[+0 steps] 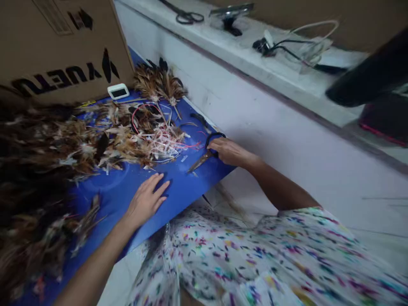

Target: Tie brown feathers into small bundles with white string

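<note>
My right hand is closed on the dark handles of a pair of scissors at the right edge of the blue tabletop. The blades point left and toward me, low over the surface. Fingers spread, my left hand rests on the blue top near its front edge and holds nothing. Just beyond both hands lies a heap of brown and cream feathers. Pink and white strips are tangled in the heap's right end.
A cardboard box stands at the back left, with a small white device before it. Tied feather bunches lie by the wall. More feathers cover the left side. The ledge carries another pair of scissors and cables.
</note>
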### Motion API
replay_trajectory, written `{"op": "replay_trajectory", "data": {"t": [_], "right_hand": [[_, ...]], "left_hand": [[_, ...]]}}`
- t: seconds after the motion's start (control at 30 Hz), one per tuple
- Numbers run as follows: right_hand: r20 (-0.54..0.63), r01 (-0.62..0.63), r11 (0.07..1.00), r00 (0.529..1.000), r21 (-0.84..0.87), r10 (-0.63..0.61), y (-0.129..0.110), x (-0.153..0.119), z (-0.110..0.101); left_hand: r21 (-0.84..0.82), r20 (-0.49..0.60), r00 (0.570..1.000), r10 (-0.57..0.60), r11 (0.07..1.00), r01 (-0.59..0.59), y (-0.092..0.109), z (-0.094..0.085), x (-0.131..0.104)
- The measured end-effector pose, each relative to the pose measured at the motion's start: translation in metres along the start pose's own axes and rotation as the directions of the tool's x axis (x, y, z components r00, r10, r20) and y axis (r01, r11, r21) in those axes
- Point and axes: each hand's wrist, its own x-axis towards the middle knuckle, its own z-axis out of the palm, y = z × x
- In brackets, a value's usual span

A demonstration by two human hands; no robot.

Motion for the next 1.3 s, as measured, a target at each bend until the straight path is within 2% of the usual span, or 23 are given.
{"op": "replay_trajectory", "data": {"t": [0.07, 0.13, 0.17, 0.23, 0.3, 0.37, 0.5, 0.6, 0.73, 0.83, 0.93, 1.07, 1.17, 1.23, 1.27, 1.3], "right_hand": [[-0.062, -0.008, 0.997, 0.998, 0.081, 0.013, 0.001, -0.002, -0.002], [-0.128, -0.093, 0.988, 0.986, 0.127, 0.109, 0.005, 0.002, -0.005], [-0.187, -0.178, 0.974, 0.961, 0.142, 0.203, 0.009, 0.007, -0.006], [-0.271, -0.393, 0.910, 0.869, 0.134, 0.415, 0.019, 0.023, -0.008], [-0.241, -0.555, 0.822, 0.786, 0.127, 0.569, 0.031, 0.043, -0.007], [-0.144, -0.641, 0.760, 0.746, 0.113, 0.650, 0.044, 0.061, -0.004], [0.020, -0.655, 0.755, 0.756, 0.041, 0.655, 0.061, 0.083, 0.003], [0.054, -0.637, 0.770, 0.768, -0.030, 0.638, 0.070, 0.087, 0.004], [0.019, -0.595, 0.799, 0.801, -0.087, 0.598, 0.081, 0.088, 0.002], [-0.036, -0.590, 0.797, 0.806, -0.125, 0.591, 0.086, 0.089, 0.003], [-0.102, -0.616, 0.774, 0.787, -0.147, 0.608, 0.089, 0.091, 0.006], [-0.168, -0.672, 0.728, 0.740, -0.138, 0.651, 0.093, 0.095, 0.004], [-0.219, -0.701, 0.705, 0.709, -0.107, 0.671, 0.092, 0.102, -0.009], [-0.259, -0.693, 0.718, 0.706, -0.061, 0.659, 0.084, 0.111, -0.022], [-0.283, -0.678, 0.734, 0.709, -0.025, 0.646, 0.078, 0.118, -0.029], [-0.319, -0.638, 0.763, 0.706, 0.101, 0.633, 0.069, 0.125, -0.035]], "left_hand": [[-0.016, 0.001, 1.000, -0.022, 1.000, 0.022, -0.005, 0.002, 0.005], [-0.030, -0.005, 0.999, -0.045, 0.999, 0.045, -0.009, 0.004, 0.009], [-0.037, -0.010, 0.998, -0.060, 0.998, 0.059, -0.010, 0.005, 0.011], [-0.047, -0.027, 0.996, -0.084, 0.995, 0.083, -0.012, 0.006, 0.014], [-0.041, -0.060, 0.993, -0.098, 0.995, 0.096, -0.012, 0.008, 0.015], [-0.030, -0.092, 0.990, -0.108, 0.994, 0.105, -0.011, 0.008, 0.014], [-0.016, -0.120, 0.985, -0.127, 0.992, 0.126, -0.009, 0.010, 0.011], [-0.023, -0.117, 0.984, -0.134, 0.991, 0.133, -0.008, 0.011, 0.011], [-0.055, -0.114, 0.982, -0.150, 0.988, 0.145, -0.009, 0.012, 0.012], [-0.078, -0.104, 0.981, -0.165, 0.984, 0.157, -0.009, 0.013, 0.013], [-0.088, -0.101, 0.981, -0.167, 0.983, 0.159, -0.009, 0.013, 0.013], [-0.088, -0.097, 0.980, -0.174, 0.982, 0.166, -0.009, 0.013, 0.013], [-0.095, -0.095, 0.978, -0.185, 0.980, 0.176, -0.009, 0.013, 0.013], [-0.108, -0.099, 0.977, -0.191, 0.978, 0.181, -0.010, 0.014, 0.013], [-0.114, -0.100, 0.976, -0.195, 0.976, 0.183, -0.010, 0.015, 0.013], [-0.118, -0.100, 0.975, -0.198, 0.975, 0.186, -0.010, 0.015, 0.013]]}}
